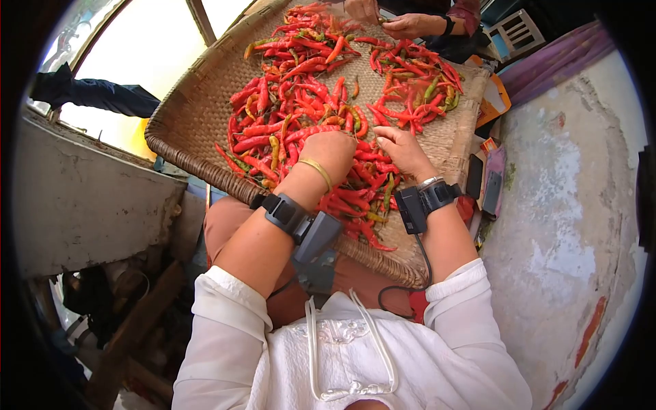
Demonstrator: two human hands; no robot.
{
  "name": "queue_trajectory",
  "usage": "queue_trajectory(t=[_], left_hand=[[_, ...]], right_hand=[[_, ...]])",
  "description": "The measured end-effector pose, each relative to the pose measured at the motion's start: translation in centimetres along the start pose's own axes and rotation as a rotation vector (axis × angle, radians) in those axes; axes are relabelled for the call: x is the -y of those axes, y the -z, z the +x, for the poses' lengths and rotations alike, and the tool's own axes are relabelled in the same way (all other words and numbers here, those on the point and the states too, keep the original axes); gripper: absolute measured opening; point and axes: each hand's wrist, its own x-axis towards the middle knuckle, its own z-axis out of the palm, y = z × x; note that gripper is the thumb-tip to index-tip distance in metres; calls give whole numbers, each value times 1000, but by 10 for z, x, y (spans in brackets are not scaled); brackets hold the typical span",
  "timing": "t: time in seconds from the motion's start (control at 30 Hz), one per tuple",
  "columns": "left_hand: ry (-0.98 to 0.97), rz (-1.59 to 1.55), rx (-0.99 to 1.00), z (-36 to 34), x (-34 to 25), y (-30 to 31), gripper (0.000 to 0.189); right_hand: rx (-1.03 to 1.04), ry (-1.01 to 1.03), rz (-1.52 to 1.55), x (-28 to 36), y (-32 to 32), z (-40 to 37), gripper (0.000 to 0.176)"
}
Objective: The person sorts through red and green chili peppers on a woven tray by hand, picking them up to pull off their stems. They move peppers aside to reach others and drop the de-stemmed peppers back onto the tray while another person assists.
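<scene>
Red chili peppers (294, 102), with a few green and orange ones among them, lie heaped in a wide woven basket tray (195, 130). Over the near part of the heap, my left hand (329, 156) is closed in a fist, its fingers curled down out of sight, and a red pepper shows right at its knuckles. My right hand (404, 152) sits just to the right, thumb and forefinger drawn together in a pinch towards the left hand. What either hand grips I cannot tell. A separate pile of peppers (417, 75) lies farther right in the tray.
Another person's hands (404, 26) work at the tray's far edge. The tray's near rim (383, 263) rests over my lap. A worn wall (567, 184) stands close on the right, with phones (490, 191) beside the tray. Wood pieces (140, 328) lie low on the left.
</scene>
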Motion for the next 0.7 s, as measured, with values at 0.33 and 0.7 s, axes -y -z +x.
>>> queue_trajectory(t=[0.33,0.7], left_hand=[[-4,-89,-140,2,9,-13,27],[28,-42,-68,-1,5,-1,20]], right_hand=[[24,37,-345,31,-28,-3,18],[68,-170,590,41,26,-31,13]])
